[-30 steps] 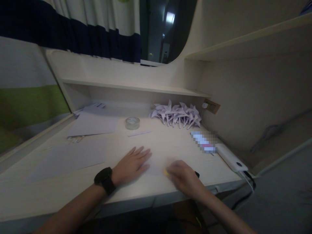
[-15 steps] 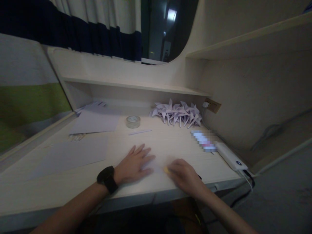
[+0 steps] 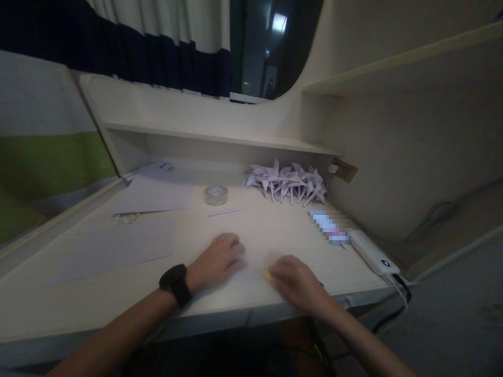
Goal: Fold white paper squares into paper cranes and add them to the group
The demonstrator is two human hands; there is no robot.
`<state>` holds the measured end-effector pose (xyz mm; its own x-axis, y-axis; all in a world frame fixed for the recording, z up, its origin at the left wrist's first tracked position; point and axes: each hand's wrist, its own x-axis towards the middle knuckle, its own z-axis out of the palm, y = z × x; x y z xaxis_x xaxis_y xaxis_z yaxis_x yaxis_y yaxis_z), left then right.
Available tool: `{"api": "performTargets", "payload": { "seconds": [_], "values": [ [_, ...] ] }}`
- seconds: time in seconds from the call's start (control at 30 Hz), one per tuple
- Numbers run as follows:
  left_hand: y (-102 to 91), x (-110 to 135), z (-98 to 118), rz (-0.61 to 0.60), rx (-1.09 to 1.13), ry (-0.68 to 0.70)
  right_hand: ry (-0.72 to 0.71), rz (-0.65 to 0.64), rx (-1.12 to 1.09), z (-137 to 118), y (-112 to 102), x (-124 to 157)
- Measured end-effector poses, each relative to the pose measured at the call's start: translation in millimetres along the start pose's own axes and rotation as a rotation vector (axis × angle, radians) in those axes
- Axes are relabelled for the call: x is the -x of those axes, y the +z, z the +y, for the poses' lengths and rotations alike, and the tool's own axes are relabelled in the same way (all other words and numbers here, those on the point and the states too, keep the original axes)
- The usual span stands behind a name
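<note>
My left hand [image 3: 218,262], a dark watch on its wrist, rests low over the desk with fingers curled in and thumb stretched towards the right. Its fingertips are at the left end of a small piece of white paper [image 3: 252,273], which is faint against the pale desk. My right hand [image 3: 295,280] is closed around a small tool with a yellow tip [image 3: 268,274]. A dark end pokes out behind that hand; most of the tool is hidden in the grip. The yellow tip is at the paper's right side, and motion blurs the fingers there.
A clear tape roll [image 3: 216,195] and a thin paper strip [image 3: 227,212] lie ahead. White paper pinwheels [image 3: 291,183] are heaped at the back. Paper sheets [image 3: 157,191] lie left, with another sheet [image 3: 121,248] nearer. A phone [image 3: 329,228] and white power strip [image 3: 373,252] are right.
My left hand was spread flat with fingers apart; its fingers have now drawn in and curled. My right hand stays in nearly the same spot, still gripping the yellow-tipped tool.
</note>
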<state>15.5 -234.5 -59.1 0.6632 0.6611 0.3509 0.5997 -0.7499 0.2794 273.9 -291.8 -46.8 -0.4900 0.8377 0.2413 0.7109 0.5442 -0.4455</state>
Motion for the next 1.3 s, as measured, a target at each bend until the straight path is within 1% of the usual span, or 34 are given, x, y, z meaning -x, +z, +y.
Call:
{"api": "performTargets", "payload": {
  "seconds": [0.17,0.43,0.6,0.73,0.87,1.0,1.07,1.17,1.3],
  "values": [
    [2.7,-5.7,-3.8,-0.002,-0.016,0.002,-0.019,0.013,-0.008,3.7,2.4,-3.2],
    [9.9,-8.8,-10.9,0.026,-0.094,-0.052,-0.034,0.001,-0.013,4.9,2.9,-5.6],
    [7.9,-12.9,-11.6,0.035,-0.038,-0.06,-0.048,0.015,-0.001,6.6,2.7,-9.6],
    [3.1,-14.9,-8.9,0.033,-0.017,-0.047,-0.048,-0.002,0.013,8.0,2.7,-12.9],
    [-7.3,-11.8,-8.9,-0.002,0.038,0.011,-0.039,-0.001,0.008,7.7,3.6,-13.9],
    [-17.1,-8.3,-15.5,-0.084,0.098,0.083,-0.045,-0.026,0.01,8.4,4.6,-15.1],
    [-19.0,-7.3,-18.7,-0.117,0.115,0.106,-0.051,-0.035,0.017,8.5,4.4,-16.2],
    [-18.6,-7.1,-21.1,-0.121,0.135,0.11,-0.06,-0.057,0.028,8.1,3.4,-17.3],
    [-18.1,-9.1,-20.2,-0.136,0.137,0.118,-0.063,-0.047,0.041,9.1,4.3,-17.1]
  ]
}}
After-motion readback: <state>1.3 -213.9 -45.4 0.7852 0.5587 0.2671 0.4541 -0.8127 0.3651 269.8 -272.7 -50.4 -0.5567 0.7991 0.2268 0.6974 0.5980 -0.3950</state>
